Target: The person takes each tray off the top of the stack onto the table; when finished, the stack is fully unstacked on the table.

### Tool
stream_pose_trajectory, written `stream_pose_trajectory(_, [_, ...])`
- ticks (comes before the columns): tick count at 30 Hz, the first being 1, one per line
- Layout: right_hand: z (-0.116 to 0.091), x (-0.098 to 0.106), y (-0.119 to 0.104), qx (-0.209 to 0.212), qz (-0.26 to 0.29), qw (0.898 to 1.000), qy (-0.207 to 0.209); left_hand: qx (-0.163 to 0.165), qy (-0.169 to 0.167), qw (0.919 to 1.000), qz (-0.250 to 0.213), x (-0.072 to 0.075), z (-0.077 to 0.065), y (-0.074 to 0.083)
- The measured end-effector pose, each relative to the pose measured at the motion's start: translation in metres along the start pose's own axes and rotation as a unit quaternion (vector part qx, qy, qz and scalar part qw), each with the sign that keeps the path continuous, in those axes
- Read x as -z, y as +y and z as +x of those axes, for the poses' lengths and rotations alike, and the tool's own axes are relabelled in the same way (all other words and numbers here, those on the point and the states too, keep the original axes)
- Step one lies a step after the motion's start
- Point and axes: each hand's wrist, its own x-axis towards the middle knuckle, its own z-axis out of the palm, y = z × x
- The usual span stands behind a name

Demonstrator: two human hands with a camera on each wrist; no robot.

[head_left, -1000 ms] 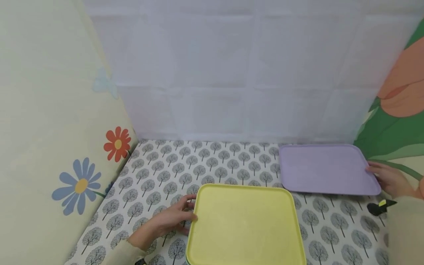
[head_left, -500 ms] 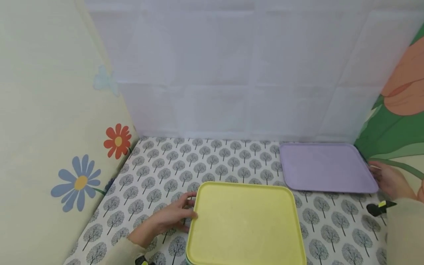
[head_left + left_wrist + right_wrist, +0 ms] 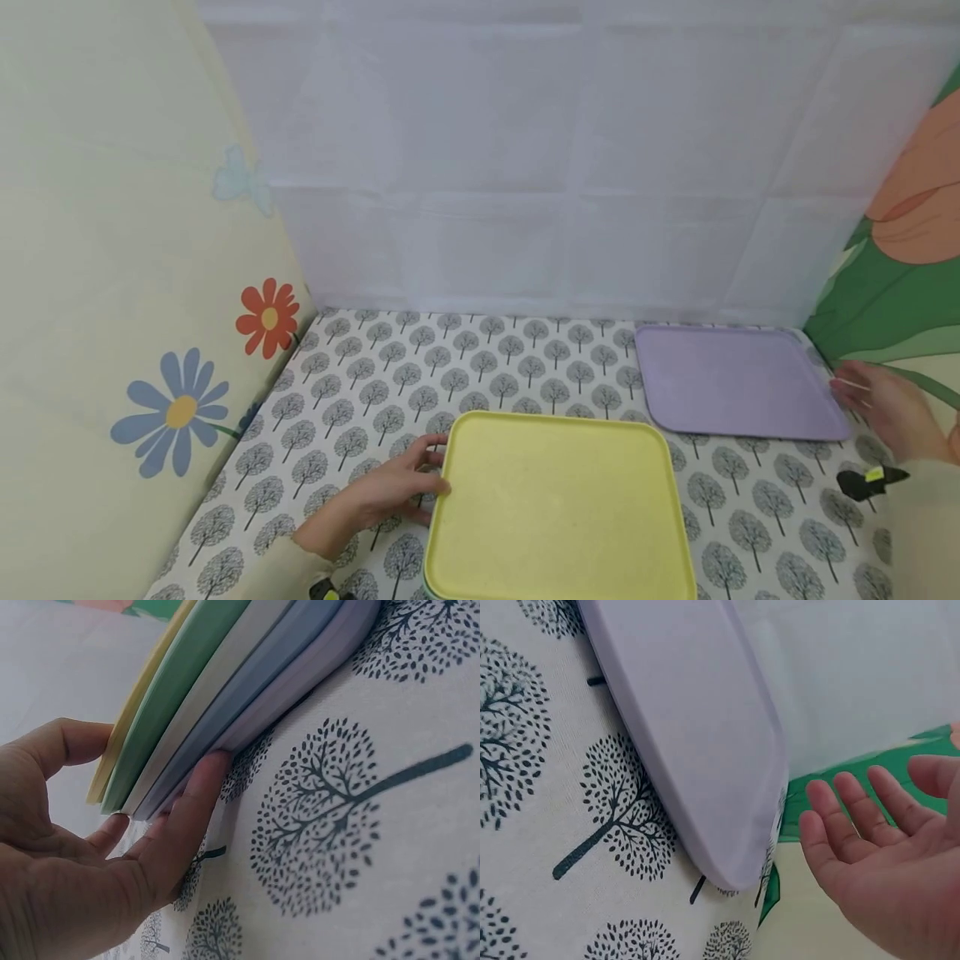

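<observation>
A purple tray [image 3: 742, 383] lies at the far right of the cloth, against the back. Just off its right edge is my right hand [image 3: 888, 408], fingers relaxed and holding nothing; a gap shows between them in the right wrist view. In front of me sits a stack of trays, topped by a yellow tray [image 3: 562, 508]. My left hand [image 3: 397, 492] holds the stack's left side, thumb on the yellow rim and fingers lower down. Below the yellow, the left wrist view shows a green tray [image 3: 180, 682], then whitish, blue and lilac ones.
A white tree-print cloth [image 3: 360, 408] covers the table. Behind it hangs a white sheet [image 3: 480, 167]. Flower-print walls stand at the left [image 3: 112, 250] and right [image 3: 915, 267]. The stack's near edge is cut off by the frame.
My right hand has let go of the purple tray's right edge and moved slightly away. That tray's near right corner has settled lower. The left hand and stack stay put.
</observation>
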Motion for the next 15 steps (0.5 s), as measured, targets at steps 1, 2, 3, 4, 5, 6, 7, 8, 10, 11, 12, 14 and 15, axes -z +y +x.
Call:
stream_pose_trajectory(1, [0.001, 0.0, 0.001, 0.002, -0.006, 1.0, 0.009, 0.0, 0.003, 1.0, 0.003, 0.0, 0.0, 0.0])
stream_pose_trajectory(2, [0.003, 0.0, 0.003, 0.002, -0.023, 1.0, 0.015, 0.001, 0.006, 1.0, 0.006, -0.001, 0.0, 0.001])
stream_pose_trajectory(3, [0.004, 0.002, 0.006, 0.005, -0.017, 1.0, 0.015, 0.0, 0.009, 0.9999, 0.01, -0.001, 0.0, 0.001])
stream_pose_trajectory(4, [0.006, 0.005, 0.009, 0.011, -0.01, 1.0, 0.009, -0.002, 0.012, 0.9998, 0.014, -0.001, -0.001, 0.001])
stream_pose_trajectory(5, [0.008, 0.007, 0.013, 0.016, 0.0, 1.0, 0.001, -0.004, 0.015, 0.9997, 0.019, -0.002, -0.001, 0.002])
stream_pose_trajectory(6, [0.01, 0.009, 0.016, 0.019, 0.007, 1.0, -0.01, -0.006, 0.018, 0.9996, 0.022, -0.002, -0.001, 0.002])
stream_pose_trajectory(7, [0.009, 0.009, 0.016, 0.02, -0.005, 1.0, -0.019, -0.009, 0.02, 0.9994, 0.026, -0.003, -0.001, 0.002])
stream_pose_trajectory(8, [0.008, 0.008, 0.017, 0.019, -0.004, 0.999, -0.031, -0.011, 0.022, 0.9993, 0.029, -0.004, -0.002, 0.003])
stream_pose_trajectory(10, [0.004, 0.001, 0.014, 0.019, -0.007, 0.999, -0.04, -0.014, 0.026, 0.999, 0.035, -0.004, -0.002, 0.004])
stream_pose_trajectory(11, [-0.001, -0.005, 0.011, 0.013, -0.017, 0.999, -0.039, -0.015, 0.027, 0.9988, 0.038, -0.004, -0.002, 0.004])
stream_pose_trajectory(12, [-0.006, -0.011, 0.007, 0.009, -0.019, 0.999, -0.044, -0.015, 0.028, 0.9987, 0.039, -0.004, -0.002, 0.004])
stream_pose_trajectory(14, [-0.017, -0.023, -0.001, 0.012, -0.024, 0.998, -0.058, -0.015, 0.028, 0.9986, 0.041, -0.004, -0.002, 0.005])
stream_pose_trajectory(15, [-0.023, -0.03, -0.005, 0.011, -0.012, 0.998, -0.06, -0.016, 0.028, 0.9986, 0.042, -0.004, -0.002, 0.005])
